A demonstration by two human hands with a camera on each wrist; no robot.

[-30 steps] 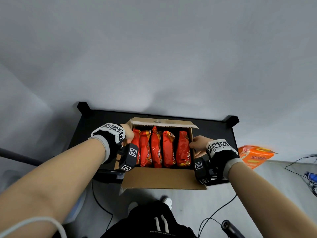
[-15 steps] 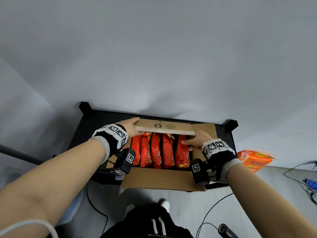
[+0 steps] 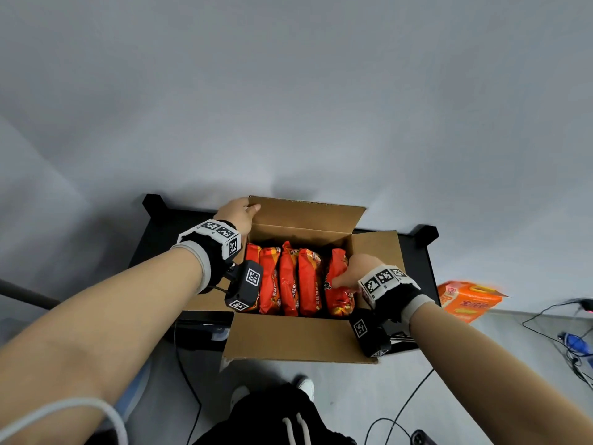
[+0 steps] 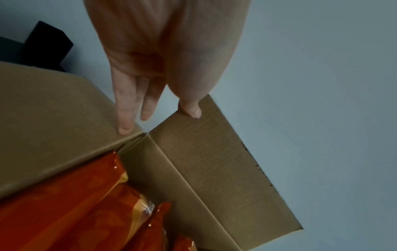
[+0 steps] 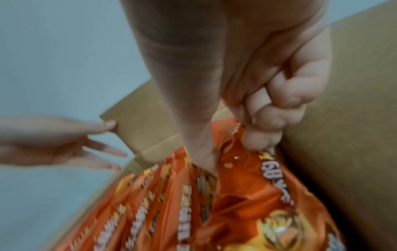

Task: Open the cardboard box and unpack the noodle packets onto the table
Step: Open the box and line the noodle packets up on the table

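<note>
The cardboard box [image 3: 298,338] stands on the black table [image 3: 160,239] with all its flaps folded out. Several red-orange noodle packets [image 3: 288,277] stand on edge in a row inside. My left hand [image 3: 239,213] is at the far left corner. Its thumb [image 4: 191,108] touches the edge of the far flap [image 4: 214,152], and its straight fingers [image 4: 124,110] lie on the left flap [image 4: 53,110]. My right hand [image 3: 356,271] grips the top of the rightmost packet [image 5: 257,195], thumb on one side, curled fingers [image 5: 268,122] on the other, beside the right flap [image 5: 343,118].
The box fills most of the small table, and its near flap hangs over the front edge. A wall rises right behind the table. An orange multipack [image 3: 468,300] and cables [image 3: 574,342] lie on the floor to the right. My legs and shoes [image 3: 272,412] are below the flap.
The far flap, held low over the packets by both hands half a second ago, now stands pushed back. My right hand has dropped onto the rightmost packet and taken hold of it.
</note>
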